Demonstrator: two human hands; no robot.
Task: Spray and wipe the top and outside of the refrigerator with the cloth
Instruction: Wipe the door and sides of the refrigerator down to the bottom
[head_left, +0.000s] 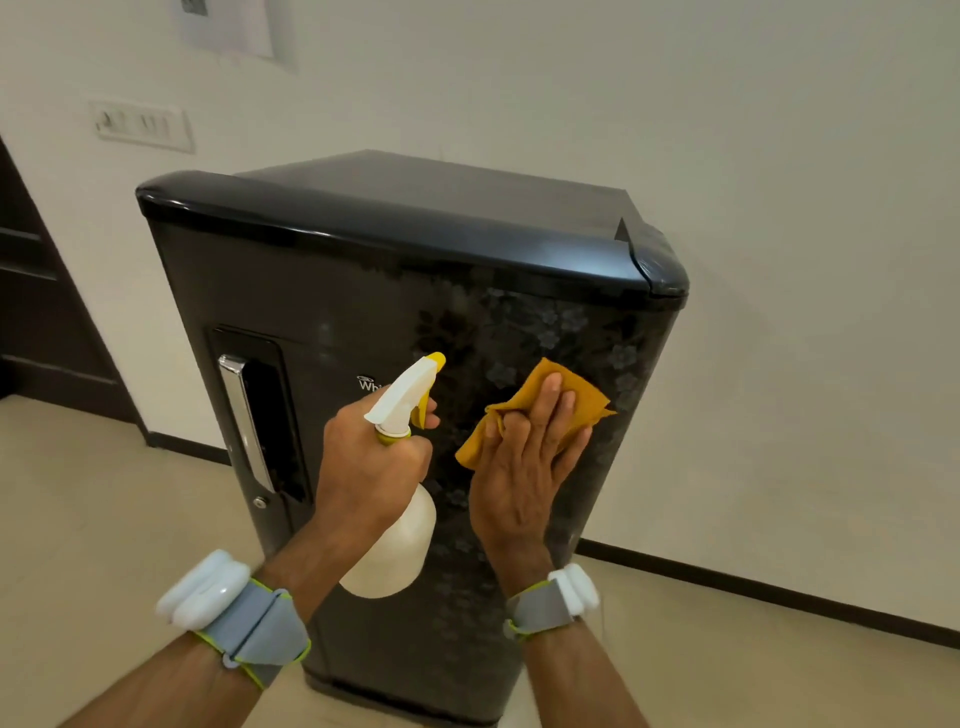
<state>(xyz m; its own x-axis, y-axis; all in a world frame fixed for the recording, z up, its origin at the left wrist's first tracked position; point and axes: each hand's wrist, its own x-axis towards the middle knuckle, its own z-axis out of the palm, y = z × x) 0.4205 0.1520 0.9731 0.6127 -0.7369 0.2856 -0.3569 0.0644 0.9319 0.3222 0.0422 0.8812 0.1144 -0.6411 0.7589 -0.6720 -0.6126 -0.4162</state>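
Both forearms reach in from the bottom edge, each with a grey strap carrying a white device at the wrist. Beyond them I see the refrigerator (363, 291), the biggest thing here: a black single-door unit standing on the pale tiled floor (93, 509) against a cream wall (779, 156). Its top is glossy and rounded at the front edge, and the door carries a faint grey flower print, strongest on the right half. A chrome handle (244, 421) sits in a recess on the door's left side, with a small keyhole below it and part of a white logo beside it.

My left hand (363, 467) is wrapped tight around the neck of the spray bottle (395, 545), a cream, translucent, pear-shaped bottle with a white trigger head and yellow nozzle tip aimed at the door; one finger rests by the yellow trigger.

My right hand (519, 467) lies flat, fingers close together, pressing the cloth (550, 400) against the door just right of the nozzle. That cloth is mustard yellow, crumpled, poking out above and left of the fingers.

A white switch plate (140, 124) is on the wall, upper left.
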